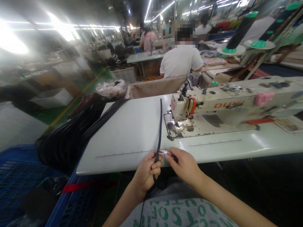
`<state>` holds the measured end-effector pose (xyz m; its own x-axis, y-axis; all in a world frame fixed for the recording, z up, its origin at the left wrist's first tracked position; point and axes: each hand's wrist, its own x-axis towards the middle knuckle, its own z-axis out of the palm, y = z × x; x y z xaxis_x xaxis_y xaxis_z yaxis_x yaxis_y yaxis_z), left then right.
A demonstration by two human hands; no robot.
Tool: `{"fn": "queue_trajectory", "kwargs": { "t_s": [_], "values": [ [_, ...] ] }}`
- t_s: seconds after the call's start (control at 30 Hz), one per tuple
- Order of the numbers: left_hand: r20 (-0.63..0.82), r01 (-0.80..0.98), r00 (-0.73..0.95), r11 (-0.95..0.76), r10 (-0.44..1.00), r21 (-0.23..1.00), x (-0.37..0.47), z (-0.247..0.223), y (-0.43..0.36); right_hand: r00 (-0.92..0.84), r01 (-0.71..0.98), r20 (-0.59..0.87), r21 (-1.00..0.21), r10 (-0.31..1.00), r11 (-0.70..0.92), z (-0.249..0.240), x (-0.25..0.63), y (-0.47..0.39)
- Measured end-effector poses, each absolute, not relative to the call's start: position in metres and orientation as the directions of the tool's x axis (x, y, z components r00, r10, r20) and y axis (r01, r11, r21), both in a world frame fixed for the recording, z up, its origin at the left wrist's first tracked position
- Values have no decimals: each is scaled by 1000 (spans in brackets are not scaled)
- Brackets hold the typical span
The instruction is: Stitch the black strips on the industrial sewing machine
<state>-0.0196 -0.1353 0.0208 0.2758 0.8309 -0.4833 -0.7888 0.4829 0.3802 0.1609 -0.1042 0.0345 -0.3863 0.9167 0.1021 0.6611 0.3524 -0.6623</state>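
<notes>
A narrow black strap (160,126) runs from near the sewing machine down to the front of the white table. My left hand (149,170) is closed around its near part, at the table's front edge, and the lower end hangs down toward my lap. Pinched in my right hand (182,162) is a small pair of silver thread snips (163,152). Their tips point left and touch or nearly touch the strap just above my left fingers. The snips' handles are mostly hidden by my right fingers.
The sewing machine (203,107) stands right of the strap on the white table (125,132). Many black strips (71,135) drape over the table's left side, above a blue crate (21,170). Thread cones (240,31) rise at back right. A person in white (181,61) sits ahead.
</notes>
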Motion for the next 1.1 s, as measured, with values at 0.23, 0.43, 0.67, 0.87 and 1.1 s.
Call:
{"fn": "queue_trajectory", "kwargs": {
  "t_s": [0.23,0.43,0.67,0.87,1.1],
  "values": [
    [-482,-768,282,496,829,404,-19,20,-135,-413,681,163,-598,896,422,36,160,-107],
    [-486,-769,287,501,825,397,-19,20,-135,-415,682,185,-584,891,439,34,159,-108],
    [-471,-766,286,494,834,410,-19,19,-135,-375,644,129,-676,918,358,34,159,-106],
    [-469,-783,265,472,842,406,-20,18,-135,-370,599,81,-740,925,304,31,160,-106],
    [-479,-774,287,496,829,394,-13,18,-136,-304,354,136,-903,943,244,19,149,-104]
  ]
}}
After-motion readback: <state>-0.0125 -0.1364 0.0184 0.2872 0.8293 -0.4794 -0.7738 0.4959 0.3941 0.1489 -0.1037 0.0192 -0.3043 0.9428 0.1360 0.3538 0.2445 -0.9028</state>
